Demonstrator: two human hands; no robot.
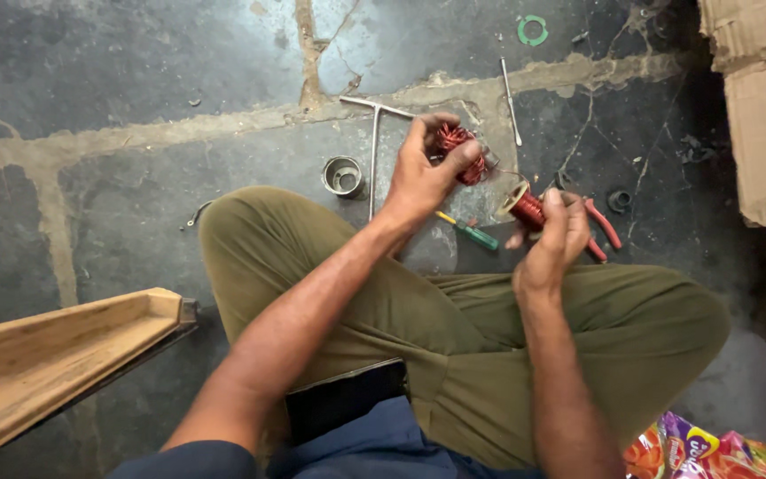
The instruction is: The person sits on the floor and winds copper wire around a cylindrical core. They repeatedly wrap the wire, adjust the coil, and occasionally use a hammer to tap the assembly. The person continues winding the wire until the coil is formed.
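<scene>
1. Left hand (418, 177) clenches a red coil (456, 146) above the floor (135, 133).
2. Right hand (556, 239) grasps a wire spool (525, 207).
3. Screwdriver (470, 232), pliers (603, 226), T-wrench (374, 151) and metal ring (343, 176) lie nearby.

Both forearms reach forward over crossed legs, left hand (420, 173) and right hand (556, 239) raised with fingers curled closed.

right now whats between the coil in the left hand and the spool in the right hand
In the head view, a thin strand of copper wire runs from the copper coil in the left hand to the wire spool in the right hand; below is cracked floor.
</scene>
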